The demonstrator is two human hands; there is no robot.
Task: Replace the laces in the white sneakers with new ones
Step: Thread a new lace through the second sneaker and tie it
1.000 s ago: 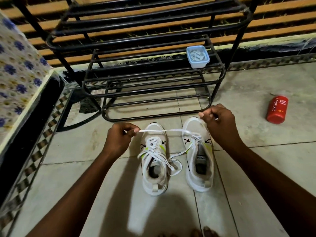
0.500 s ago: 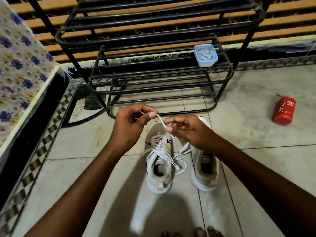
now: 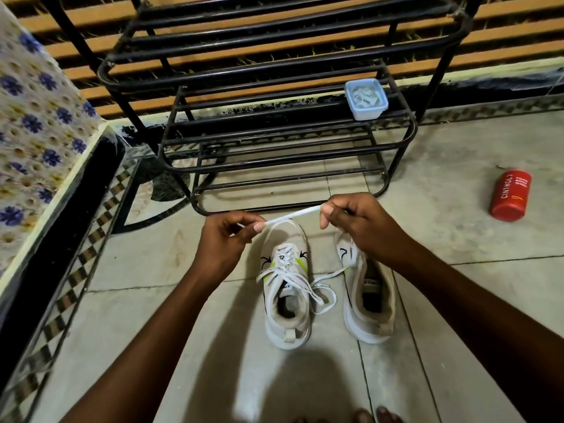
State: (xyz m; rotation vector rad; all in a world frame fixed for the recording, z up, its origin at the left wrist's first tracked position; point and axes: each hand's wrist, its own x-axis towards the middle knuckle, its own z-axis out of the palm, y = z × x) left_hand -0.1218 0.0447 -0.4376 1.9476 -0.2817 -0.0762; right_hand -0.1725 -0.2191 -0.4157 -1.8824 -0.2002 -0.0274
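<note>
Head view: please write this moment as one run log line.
left hand: pinches lace | right hand: pinches lace | sneakers: on floor

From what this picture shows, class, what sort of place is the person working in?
Probably a room in a home, on the floor by a shoe rack: a black metal shoe rack, tiled floor, and a patterned cloth-covered bed or mattress on the left suggest it.

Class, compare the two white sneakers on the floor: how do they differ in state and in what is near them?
The left sneaker is laced, its loose ends trailing on the tiles; the right sneaker shows no lace across its open tongue. The left sneaker lies in plain sight; the right sneaker's toe is hidden behind the right hand. Both are white with green accents, toes toward the rack.
</note>
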